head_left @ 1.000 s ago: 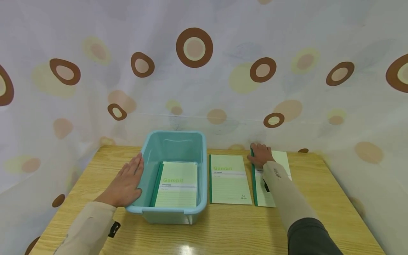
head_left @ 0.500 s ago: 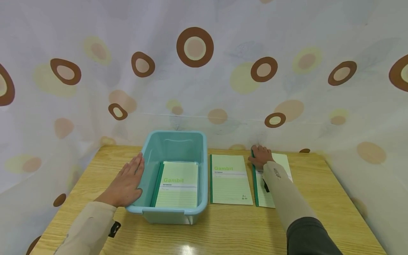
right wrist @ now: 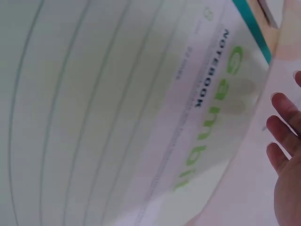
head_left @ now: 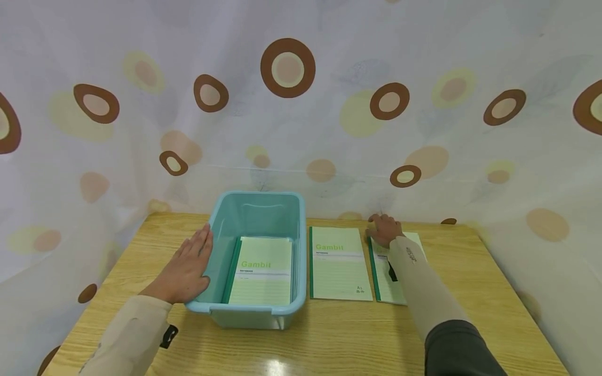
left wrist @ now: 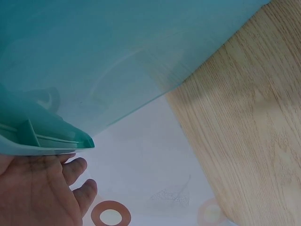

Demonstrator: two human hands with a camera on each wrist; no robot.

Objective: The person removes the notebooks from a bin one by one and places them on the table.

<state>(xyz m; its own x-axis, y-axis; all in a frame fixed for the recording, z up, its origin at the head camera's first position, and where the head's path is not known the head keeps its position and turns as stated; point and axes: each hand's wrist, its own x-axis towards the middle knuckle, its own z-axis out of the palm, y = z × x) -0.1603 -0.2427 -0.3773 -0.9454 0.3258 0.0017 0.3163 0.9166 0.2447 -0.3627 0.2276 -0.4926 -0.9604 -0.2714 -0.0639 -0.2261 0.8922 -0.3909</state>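
Observation:
A light-blue plastic bin [head_left: 256, 312] stands on the table, holding a pale-green Gambit notebook [head_left: 263, 284] on top of others. Against its left rim lies my left hand [head_left: 185, 269], fingers extended along the side; the left wrist view has the palm beside the rim [left wrist: 51, 151]. My right hand [head_left: 385, 231] hovers at the far end of the rightmost notebook [head_left: 388, 287], which my forearm partly covers. In the right wrist view the fingers [right wrist: 284, 129] are spread past that notebook's edge, apart from the cover, holding nothing.
Between the bin and the rightmost notebook, another Gambit notebook [head_left: 339, 271] lies flat, its green spine to the left. A patterned curtain [head_left: 324, 104] hangs close behind the wooden table [head_left: 329, 339] and at both sides.
The far end of the rightmost notebook has dropped lower, and my right fingers have come off it. My left hand keeps its place on the bin.

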